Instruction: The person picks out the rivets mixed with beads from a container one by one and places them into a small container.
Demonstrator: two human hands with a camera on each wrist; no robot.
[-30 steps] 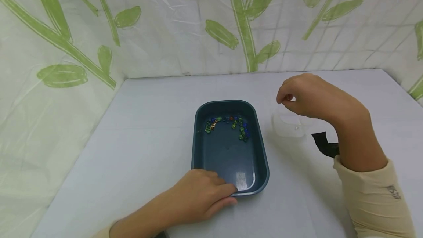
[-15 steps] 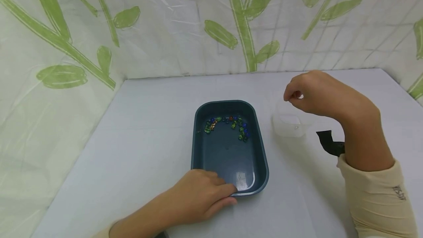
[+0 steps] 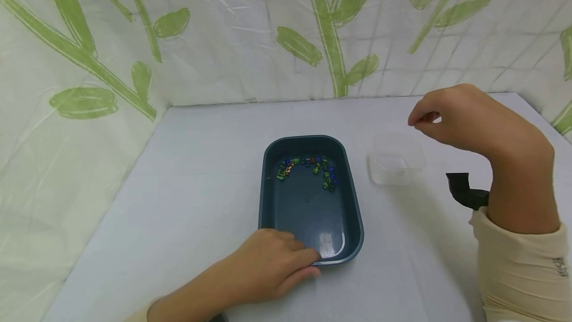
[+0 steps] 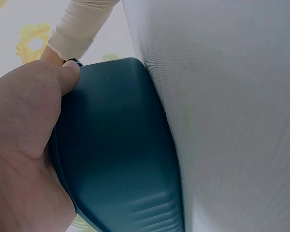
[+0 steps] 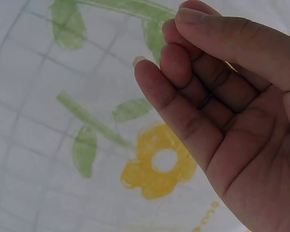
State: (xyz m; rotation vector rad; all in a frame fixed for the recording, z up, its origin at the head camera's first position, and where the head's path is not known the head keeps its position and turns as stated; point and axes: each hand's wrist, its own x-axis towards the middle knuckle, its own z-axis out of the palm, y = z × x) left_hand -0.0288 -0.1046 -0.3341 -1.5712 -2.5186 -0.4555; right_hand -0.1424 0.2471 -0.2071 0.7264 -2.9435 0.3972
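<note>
Beads (image 3: pixel 308 169) lie in an arc at the far end of the dark blue tray (image 3: pixel 353 202), whose near rim the left hand (image 3: pixel 268 267) grips with curled fingers. The right hand (image 3: pixel 464 118) hovers just beyond the clear plastic cup (image 3: pixel 395 163), its fingers loosely curled and holding nothing that the wrist view shows. Steadiness looks like the main need: keep the tray pinned flat and pinch one bead at a time, carrying it low over the cup.
</note>
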